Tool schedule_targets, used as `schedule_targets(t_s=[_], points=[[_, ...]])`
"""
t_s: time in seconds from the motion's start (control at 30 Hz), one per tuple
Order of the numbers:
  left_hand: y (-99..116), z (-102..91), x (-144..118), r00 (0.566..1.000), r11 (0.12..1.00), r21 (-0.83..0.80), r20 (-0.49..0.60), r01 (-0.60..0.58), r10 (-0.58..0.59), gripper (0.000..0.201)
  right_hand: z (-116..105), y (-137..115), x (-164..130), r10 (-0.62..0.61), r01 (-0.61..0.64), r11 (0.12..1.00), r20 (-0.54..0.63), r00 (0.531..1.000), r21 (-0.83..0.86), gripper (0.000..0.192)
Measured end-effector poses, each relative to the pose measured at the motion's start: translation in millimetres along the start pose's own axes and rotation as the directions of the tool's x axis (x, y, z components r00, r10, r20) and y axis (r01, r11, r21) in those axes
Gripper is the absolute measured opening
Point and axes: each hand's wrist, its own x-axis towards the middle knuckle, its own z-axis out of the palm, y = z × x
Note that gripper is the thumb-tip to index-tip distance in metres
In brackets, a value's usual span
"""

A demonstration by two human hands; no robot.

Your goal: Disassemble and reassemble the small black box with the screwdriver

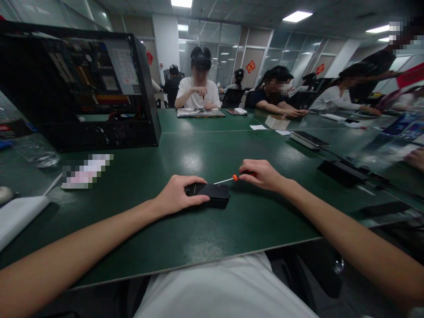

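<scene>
Clasping a black box (217,192) on the glossy green surface (198,234) with the left hand (175,194), thumb and fingers part-spread around its left end. Gripping a screwdriver (235,177) right of the box in the curled right hand (265,174) (tip contact hard to tell). Seen beyond the box: an open case (99,137) to its left, a co-worker (210,93) straight behind, then glass walls (207,33) under ceiling lights (297,17).

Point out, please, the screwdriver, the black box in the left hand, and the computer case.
Screwdriver (235,177): head view, on its orange collar.
Black box (217,191): head view, on its top face.
Computer case (109,136): head view, on its lower black panel.
</scene>
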Motion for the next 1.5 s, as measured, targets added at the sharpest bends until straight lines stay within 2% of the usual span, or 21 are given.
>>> schedule_targets(t_s=[0.33,0.47,0.67,0.83,0.93,1.0,1.07,1.17,1.27,1.4,1.5], points=[[0,-0.9,-1,1.000,1.000,0.014,0.013,-0.021,0.020,0.040,0,-4,-4,0.032,-0.029,0.999,-0.074,0.997,0.043,0.031],[-1,-0.2,0,0.999,1.000,0.004,0.013,-0.030,0.030,0.039,8,-10,-1,0.068,-0.063,0.996,-0.081,0.994,0.065,0.029],[-1,-0.1,1,1.000,1.000,0.007,0.016,-0.025,0.025,0.039,18,-24,5,0.012,-0.014,0.993,0.014,1.000,0.121,0.026],[2,-0.8,1,1.000,1.000,-0.016,0.017,0.005,-0.005,0.039,16,-16,3,0.038,-0.057,0.984,0.113,0.993,0.168,0.026],[0,-0.6,3,0.995,0.993,-0.099,-0.074,0.063,-0.071,0.036,13,-6,0,0.108,-0.123,0.983,0.116,0.987,0.135,0.029],[-5,-1.3,6,0.975,0.969,-0.221,-0.162,0.112,-0.150,0.039,13,-2,-1,0.166,-0.179,0.979,0.121,0.979,0.101,0.031],[-14,-3.6,9,0.956,0.938,-0.311,-0.194,0.152,-0.219,0.046,14,0,-1,0.224,-0.233,0.971,0.148,0.963,0.049,0.032],[-27,-9.3,13,0.937,0.924,-0.263,-0.135,0.278,-0.321,0.062,17,-2,0,0.272,-0.275,0.961,0.201,0.941,-0.013,0.031],[-36,-14.4,15,0.920,0.915,-0.154,-0.064,0.374,-0.387,0.058,18,-6,2,0.274,-0.275,0.961,0.216,0.937,-0.025,0.032],[-40,-17.0,15,0.955,0.955,0.059,-0.088,0.290,-0.285,0.048,10,-18,5,0.259,-0.261,0.965,0.133,0.957,-0.002,0.035],[-40,-16.8,16,0.956,0.953,0.096,-0.077,0.288,-0.282,0.045,4,-36,11,0.165,-0.175,0.979,0.095,0.982,0.103,0.040]])
